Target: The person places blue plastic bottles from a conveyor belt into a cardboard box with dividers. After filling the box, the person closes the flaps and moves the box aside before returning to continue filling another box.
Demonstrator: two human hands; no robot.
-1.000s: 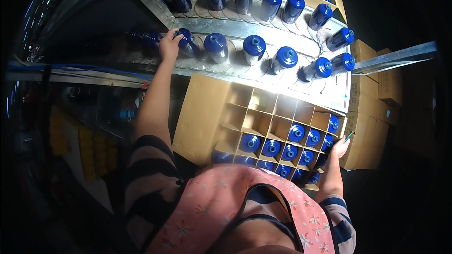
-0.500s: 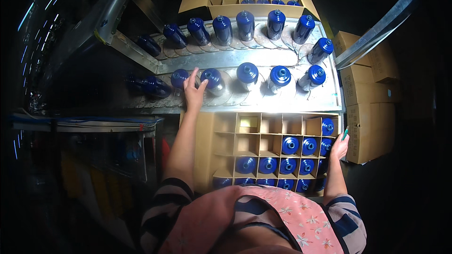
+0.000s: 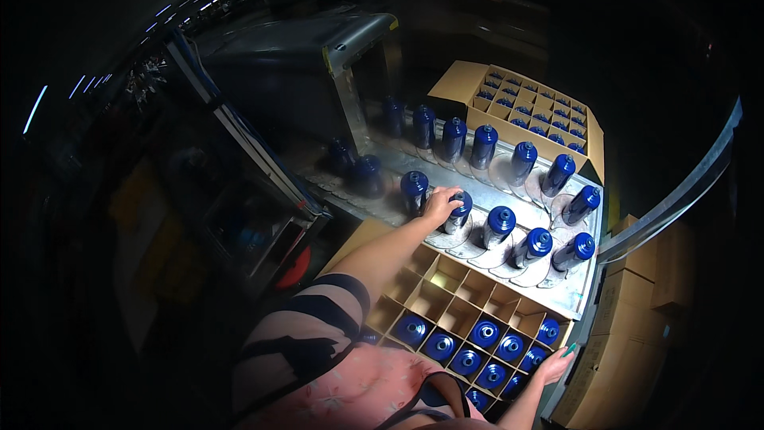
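Note:
My left hand reaches forward and closes over the top of a blue bottle standing in the near row on the metal conveyor table. More blue bottles stand upright on round discs to its right and in a far row. Just below the table lies an open cardboard box with divider cells. Its near cells hold blue bottles and the cells by the table are empty. My right hand rests with fingers apart against the box's right rim.
A second divided box full of blue bottles stands beyond the conveyor. Stacked cardboard cartons sit at the right behind a slanted metal rail. A grey machine housing feeds the conveyor from the left. The surroundings are dark.
The view has swung, so the conveyor now runs diagonally. My left hand has gone from touching a bottle in the near row to closing over its top. My right hand stays on the box's rim.

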